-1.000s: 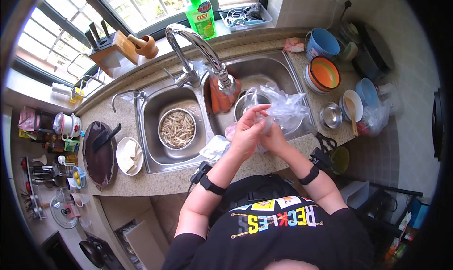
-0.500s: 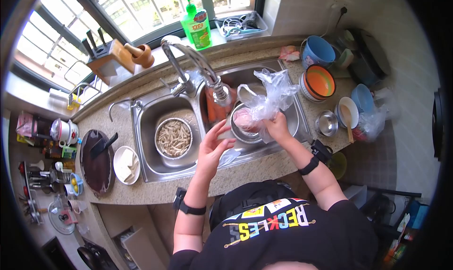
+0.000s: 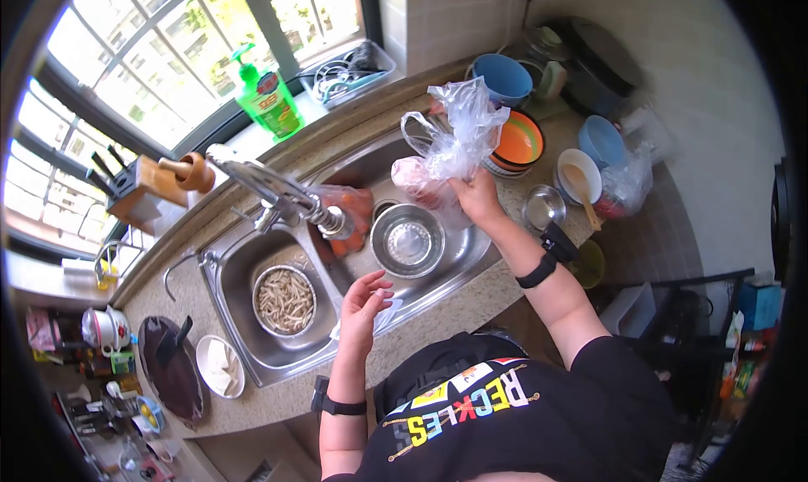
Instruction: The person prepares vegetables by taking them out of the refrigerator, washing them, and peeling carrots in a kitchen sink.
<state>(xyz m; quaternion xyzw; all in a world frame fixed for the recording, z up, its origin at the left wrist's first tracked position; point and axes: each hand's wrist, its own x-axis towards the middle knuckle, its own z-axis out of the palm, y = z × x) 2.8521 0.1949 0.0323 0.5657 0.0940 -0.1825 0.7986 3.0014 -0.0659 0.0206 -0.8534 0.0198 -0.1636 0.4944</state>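
Observation:
My right hand grips a clear plastic bag with pink raw meat inside, above the right sink basin. A metal bowl sits in that basin, left of and below the bag. My left hand is over the sink's front edge, holding nothing, its fingers loosely bent and apart. Beside it lies a thin piece of clear plastic. Carrots in a bag rest behind the bowl, partly hidden by the faucet.
A bowl of pale strips stands in the left basin. Further left are a plate of white blocks and a dark chopping board with a knife. Stacked bowls, a small metal bowl and a white bowl with a wooden spoon line the right counter.
The bag of meat has moved off the metal bowl, towards the right and back, in my right hand. My left hand has drawn back to the sink's front edge. The view has turned.

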